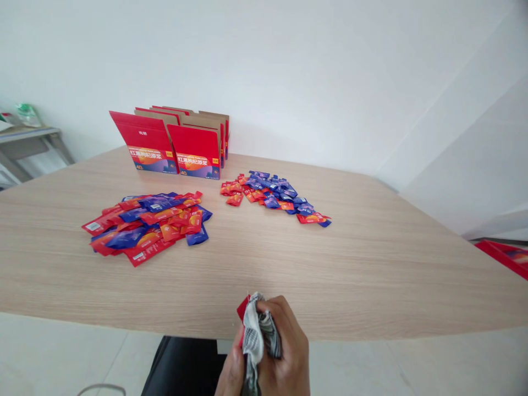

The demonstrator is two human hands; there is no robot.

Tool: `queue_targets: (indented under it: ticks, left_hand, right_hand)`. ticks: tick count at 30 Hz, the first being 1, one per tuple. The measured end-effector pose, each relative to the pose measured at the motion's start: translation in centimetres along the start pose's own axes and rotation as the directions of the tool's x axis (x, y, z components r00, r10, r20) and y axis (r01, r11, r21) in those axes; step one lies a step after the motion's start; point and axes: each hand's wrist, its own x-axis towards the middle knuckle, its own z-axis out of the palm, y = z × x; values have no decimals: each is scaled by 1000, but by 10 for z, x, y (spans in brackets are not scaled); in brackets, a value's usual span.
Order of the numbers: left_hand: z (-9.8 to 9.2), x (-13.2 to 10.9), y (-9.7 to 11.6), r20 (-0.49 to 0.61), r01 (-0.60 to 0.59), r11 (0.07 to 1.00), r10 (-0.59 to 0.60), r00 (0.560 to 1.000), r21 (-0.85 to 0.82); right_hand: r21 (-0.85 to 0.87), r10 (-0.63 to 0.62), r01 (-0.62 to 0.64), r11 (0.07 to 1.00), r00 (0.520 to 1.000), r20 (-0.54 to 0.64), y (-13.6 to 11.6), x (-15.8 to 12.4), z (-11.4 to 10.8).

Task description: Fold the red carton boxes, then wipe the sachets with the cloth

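Observation:
Close to the table's front edge, my two hands are together. My left hand (233, 366) is closed on a red packet (243, 309), of which only a corner and a thin strip show. A grey and white checked cloth (253, 335) is bunched in my right hand (289, 346) and pressed against the packet, hiding most of it. Beyond my hands to the left lies a pile of red and blue sachets (165, 218). A second heap of smaller red and blue sachets (280, 192) lies farther back.
Several red printed cartons (193, 148) stand with raised flaps at the back left of the wooden table (371, 264). A white wall (309, 82) rises behind it. A red box (505, 256) shows at the right edge, and a grey side table (28, 135) stands far left.

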Motion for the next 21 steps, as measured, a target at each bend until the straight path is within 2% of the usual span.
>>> queue_targets:
  ticks: [4,9,13,17,19,21]
  left_hand:
    - [3,7,15,-16,1,999,-2,1000,-45]
    - [-1,20,35,-38,-45,994,41,998,-100]
    - [-11,22,17,43,12,998,-9,999,-55]
    - [-15,12,-9,4,6,999,-6,1000,-51]
    - [-14,9,-12,-23,-1,998,0,1000,-60]
    - [-12,11,-6,-34,-13,997,11,999,-73]
  right_hand:
    - [-52,-2,3,999,1000,18,8,-9,9]
    - [-26,-2,2,1000,1000,21,15,-22,24]
    - [-24,-15,15,1000,999,-28,11,-15,20]
    - [-14,11,-12,1000,1000,-24,9,-8,12]
    - [-9,25,-25,1000,999,-23,10,-9,12]
    - [-7,26,-26,1000,999,-19,13,-13,15]
